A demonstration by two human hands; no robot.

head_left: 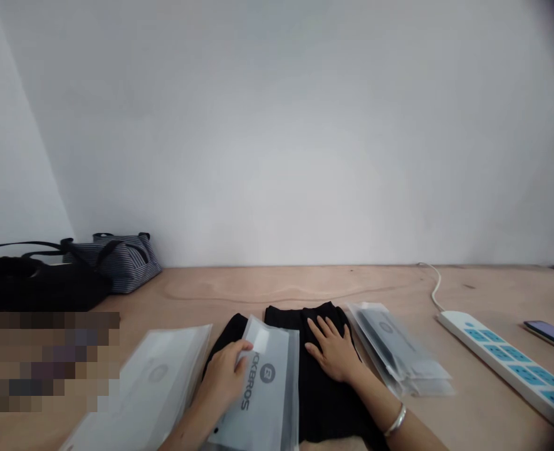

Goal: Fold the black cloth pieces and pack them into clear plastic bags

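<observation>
My left hand (pixel 223 376) grips the upper edge of a frosted plastic bag printed ROCKBROS (pixel 270 401), which lies over a folded black garment (pixel 324 401). My right hand (pixel 333 351) rests flat on that garment, fingers apart, with a silver bangle (pixel 395 419) on the wrist. A stack of similar frosted bags with dark contents (pixel 399 351) lies just right of the garment and looks blurred. To the left of my left hand lies a wider, pale frosted bag (pixel 155 388).
The work surface is a light plywood table (pixel 281 285) against a white wall. A white power strip (pixel 507 363) with a cable and a phone (pixel 552 337) lie at the right. A striped bag (pixel 117 263) and a black bag (pixel 37 282) stand at the back left. A pixelated patch (pixel 51 360) hides the front left.
</observation>
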